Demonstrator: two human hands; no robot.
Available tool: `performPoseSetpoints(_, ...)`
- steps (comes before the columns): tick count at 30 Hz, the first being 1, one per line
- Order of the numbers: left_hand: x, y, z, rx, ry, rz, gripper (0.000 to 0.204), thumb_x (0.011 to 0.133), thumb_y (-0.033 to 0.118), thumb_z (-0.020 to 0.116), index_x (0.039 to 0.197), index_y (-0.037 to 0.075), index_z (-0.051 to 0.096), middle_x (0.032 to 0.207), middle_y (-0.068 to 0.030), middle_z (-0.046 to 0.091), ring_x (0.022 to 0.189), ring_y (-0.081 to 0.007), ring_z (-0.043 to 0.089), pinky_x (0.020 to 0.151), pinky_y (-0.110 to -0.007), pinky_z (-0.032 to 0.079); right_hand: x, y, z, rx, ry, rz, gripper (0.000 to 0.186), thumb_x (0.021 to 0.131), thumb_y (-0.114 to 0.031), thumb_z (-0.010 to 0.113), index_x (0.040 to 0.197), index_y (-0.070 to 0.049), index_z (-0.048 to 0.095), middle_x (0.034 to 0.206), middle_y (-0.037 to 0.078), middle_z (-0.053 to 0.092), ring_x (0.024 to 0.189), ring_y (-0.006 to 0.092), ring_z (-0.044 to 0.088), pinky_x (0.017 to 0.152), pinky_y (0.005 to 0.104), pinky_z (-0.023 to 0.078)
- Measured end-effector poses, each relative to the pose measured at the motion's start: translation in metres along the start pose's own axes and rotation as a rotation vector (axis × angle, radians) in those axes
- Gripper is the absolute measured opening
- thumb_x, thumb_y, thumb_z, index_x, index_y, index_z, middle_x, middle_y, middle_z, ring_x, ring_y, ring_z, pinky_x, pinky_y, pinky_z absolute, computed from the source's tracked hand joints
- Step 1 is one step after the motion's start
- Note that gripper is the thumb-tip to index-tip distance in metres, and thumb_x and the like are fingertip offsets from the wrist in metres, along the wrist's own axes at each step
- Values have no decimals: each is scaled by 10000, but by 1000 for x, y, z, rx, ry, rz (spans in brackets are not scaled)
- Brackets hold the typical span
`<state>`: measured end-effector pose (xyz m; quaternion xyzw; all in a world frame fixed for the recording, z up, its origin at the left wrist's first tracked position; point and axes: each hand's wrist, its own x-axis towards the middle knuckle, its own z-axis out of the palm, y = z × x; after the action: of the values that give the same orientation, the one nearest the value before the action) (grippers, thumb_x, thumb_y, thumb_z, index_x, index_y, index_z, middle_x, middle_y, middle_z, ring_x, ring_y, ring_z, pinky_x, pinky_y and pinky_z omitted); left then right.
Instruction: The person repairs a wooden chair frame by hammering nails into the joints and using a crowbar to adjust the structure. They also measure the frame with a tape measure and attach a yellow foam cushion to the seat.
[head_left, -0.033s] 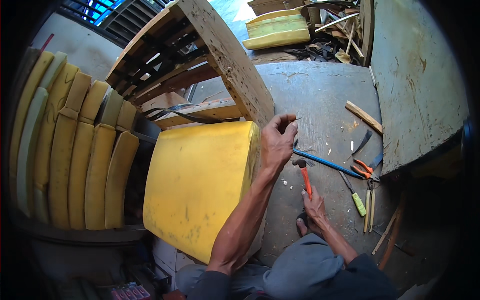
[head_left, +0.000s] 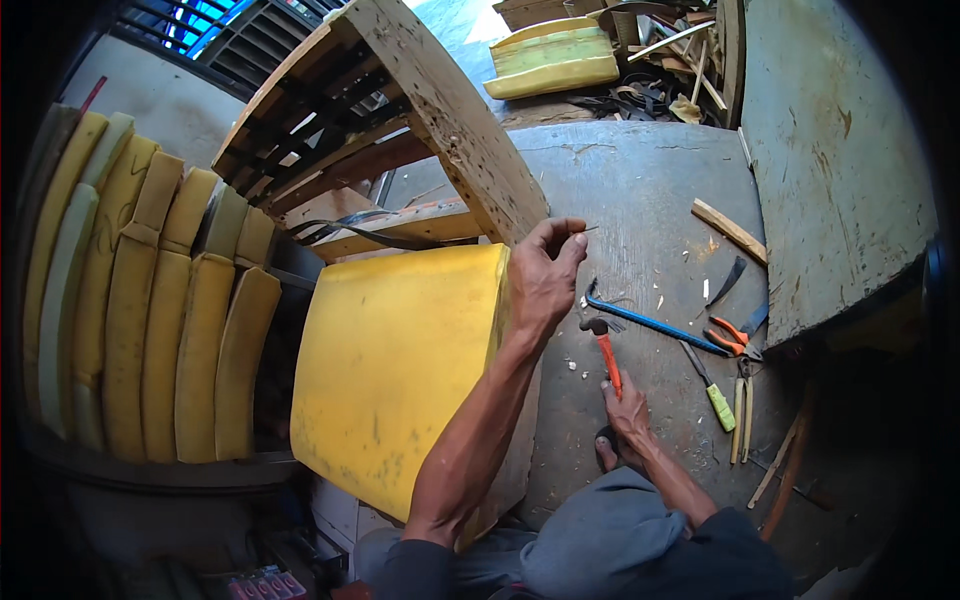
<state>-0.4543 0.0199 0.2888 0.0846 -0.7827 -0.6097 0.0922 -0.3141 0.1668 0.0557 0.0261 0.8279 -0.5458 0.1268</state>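
My left hand pinches a thin nail between thumb and fingertips. It is raised beside the wooden frame's near lower corner, by the far right edge of a yellow foam block. Whether the hand touches the frame I cannot tell. Lower down to the right, my right hand is closed round the orange handle of a claw hammer, its dark head pointing away from me. The frame leans, with dark webbing straps across it.
On the grey floor lie a blue pry bar, orange-handled pliers, yellow-handled pincers, a green-handled tool and a wood strip. Foam cushions stand in a row at left. A pale panel borders the right.
My left hand has shifted slightly left and up with the nail, its fingers turned a little. The hammer and my right hand have hardly moved.
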Motion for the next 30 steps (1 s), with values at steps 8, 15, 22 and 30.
performPoseSetpoints(8,104,119,-84,1016,-97,665,178,915,136,697,1081,86,740,941,-78,767,854,-170,734,763,-310,563,-1,-18,-4,11,-198,-28,261,953,-267,580,1113,-61,569,751,262,639,747,481,657,638,531,493)
performPoseSetpoints(15,164,147,-108,1475,-367,753,125,895,160,690,987,112,761,878,-93,742,820,-279,689,799,-417,553,5,-28,-1,121,-127,-43,248,955,-247,589,1107,-53,563,715,251,627,736,475,659,627,530,483)
performPoseSetpoints(22,173,141,-119,1602,-421,827,120,908,176,667,957,150,774,881,-27,755,804,-237,636,930,-400,490,30,-57,-5,236,-69,-92,267,959,-247,593,1120,-35,567,727,244,627,740,449,671,635,479,495)
performPoseSetpoints(30,170,141,-117,1629,-464,872,132,920,168,657,970,153,778,888,-31,762,732,-234,634,913,-373,433,76,-131,-5,385,29,-326,280,1007,-275,561,1147,-33,570,675,193,590,639,340,660,601,420,483)
